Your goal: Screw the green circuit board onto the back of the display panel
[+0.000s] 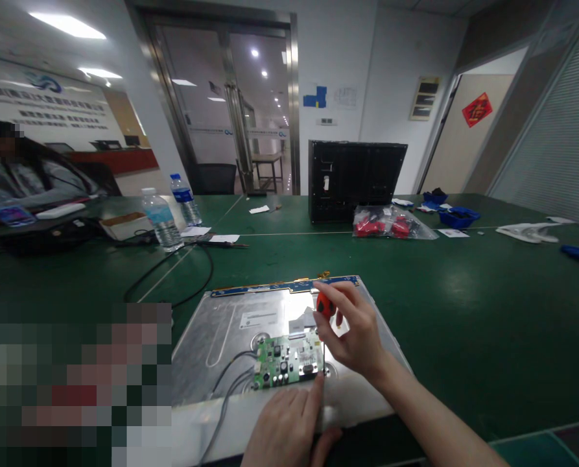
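Note:
A silver flat display panel [206,324] lies on the green table, with a green circuit board [289,353] on its metal back. My right hand [360,331] grips the red-and-black handle of a screwdriver [325,305], held upright. Its thin shaft runs down to the board's front right corner. At that same corner rests the outstretched index finger of my left hand [289,418], close to the screwdriver's tip; the thumb is spread lower down. Whether that finger touches a screw is too small to tell. Grey cables [225,402] leave the board's left side.
Behind the panel stands a black monitor housing [357,178], with a plastic bag of red items [391,224] before it. Two water bottles [163,220] and a black cable [211,266] are at left. Blue trays [458,217] sit far right. Another person [41,162] sits at far left.

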`<state>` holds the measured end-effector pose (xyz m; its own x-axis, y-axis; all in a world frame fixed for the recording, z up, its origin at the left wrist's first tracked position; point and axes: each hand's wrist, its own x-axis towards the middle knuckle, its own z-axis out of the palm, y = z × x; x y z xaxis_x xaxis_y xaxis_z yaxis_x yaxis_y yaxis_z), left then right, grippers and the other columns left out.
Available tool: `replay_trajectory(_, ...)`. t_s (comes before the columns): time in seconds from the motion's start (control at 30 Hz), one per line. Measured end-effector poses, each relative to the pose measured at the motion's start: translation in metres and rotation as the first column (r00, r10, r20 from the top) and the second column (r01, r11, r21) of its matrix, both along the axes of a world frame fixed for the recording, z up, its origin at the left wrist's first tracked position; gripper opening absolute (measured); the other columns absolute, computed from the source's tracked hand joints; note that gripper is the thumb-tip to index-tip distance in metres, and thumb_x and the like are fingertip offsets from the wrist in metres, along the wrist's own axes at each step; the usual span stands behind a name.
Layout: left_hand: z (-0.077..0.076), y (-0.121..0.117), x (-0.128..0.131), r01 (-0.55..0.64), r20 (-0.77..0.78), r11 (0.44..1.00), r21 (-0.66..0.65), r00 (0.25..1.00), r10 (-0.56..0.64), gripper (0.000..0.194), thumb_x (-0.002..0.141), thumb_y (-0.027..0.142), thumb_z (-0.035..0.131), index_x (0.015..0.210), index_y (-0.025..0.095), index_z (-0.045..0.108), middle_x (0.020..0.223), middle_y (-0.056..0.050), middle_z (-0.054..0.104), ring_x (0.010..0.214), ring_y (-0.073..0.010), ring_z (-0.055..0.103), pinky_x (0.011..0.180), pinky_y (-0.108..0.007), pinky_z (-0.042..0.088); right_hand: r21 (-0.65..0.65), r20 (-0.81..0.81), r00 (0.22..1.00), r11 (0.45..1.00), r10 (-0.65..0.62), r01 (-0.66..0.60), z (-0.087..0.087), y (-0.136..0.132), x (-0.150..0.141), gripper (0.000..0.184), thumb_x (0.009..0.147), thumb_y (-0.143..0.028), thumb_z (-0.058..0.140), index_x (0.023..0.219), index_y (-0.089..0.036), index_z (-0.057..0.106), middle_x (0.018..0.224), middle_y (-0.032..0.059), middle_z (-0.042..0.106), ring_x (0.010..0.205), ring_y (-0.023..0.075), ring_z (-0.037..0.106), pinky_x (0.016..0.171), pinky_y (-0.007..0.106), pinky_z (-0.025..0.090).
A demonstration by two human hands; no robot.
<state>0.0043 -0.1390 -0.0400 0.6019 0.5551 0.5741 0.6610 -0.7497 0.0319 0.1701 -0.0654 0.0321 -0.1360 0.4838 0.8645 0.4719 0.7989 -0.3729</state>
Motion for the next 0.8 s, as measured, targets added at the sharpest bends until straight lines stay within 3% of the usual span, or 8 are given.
replay_trajectory(0.13,0.0008,0.0001,0.0017,-0.001,-0.005,1.000,0.005,1.000,0.001,0.037,0.103,0.033,0.032,0.121,0.008,0.052,0.085,-0.011,0.075,0.070,-0.0224,0.073,0.062,-0.031,0.058,-0.016,-0.016,1.000,1.000,0.018,-0.018,-0.0006,-0.0007,0.0009,0.039,0.087,-0.016,0.051,0.126,-0.019,0.053,0.094,0.0067,0.062,0.069,0.0150,0.058,0.052,0.025,0.051)
replay_trajectory(0.37,0.0045,-0.0010,0.0020,-0.017,-0.011,1.000,0.001,1.000,0.017,0.040,0.105,0.035,0.027,0.121,0.009,0.051,0.082,-0.010,0.075,0.068,-0.0216,0.074,0.062,-0.030,0.058,0.001,-0.008,1.000,1.000,0.000,0.000,-0.0006,0.0009,0.0018,0.029,0.090,-0.026,0.062,0.117,-0.020,0.057,0.096,0.0065,0.060,0.069,0.0137,0.059,0.053,0.024,0.052)
replay_trajectory(0.63,0.0025,-0.0006,0.0023,-0.019,-0.007,1.000,0.024,1.000,0.019,0.043,0.106,0.036,0.022,0.119,0.009,0.051,0.082,-0.010,0.075,0.068,-0.0214,0.074,0.061,-0.030,0.058,0.009,0.008,1.000,1.000,-0.007,0.007,0.0012,0.0001,0.0006,0.040,0.091,-0.021,0.056,0.130,-0.023,0.055,0.095,0.0051,0.058,0.068,0.0127,0.058,0.054,0.024,0.052)
replay_trajectory(0.8,0.0027,-0.0010,0.0015,-0.011,-0.020,1.000,0.021,1.000,0.011,0.044,0.105,0.036,0.021,0.120,0.007,0.052,0.081,-0.011,0.075,0.067,-0.0218,0.074,0.061,-0.030,0.059,-0.002,-0.021,0.999,0.999,0.038,-0.038,0.0020,-0.0008,0.0010,0.037,0.088,-0.014,0.046,0.125,-0.018,0.053,0.086,0.0042,0.059,0.068,0.0143,0.056,0.053,0.025,0.048)
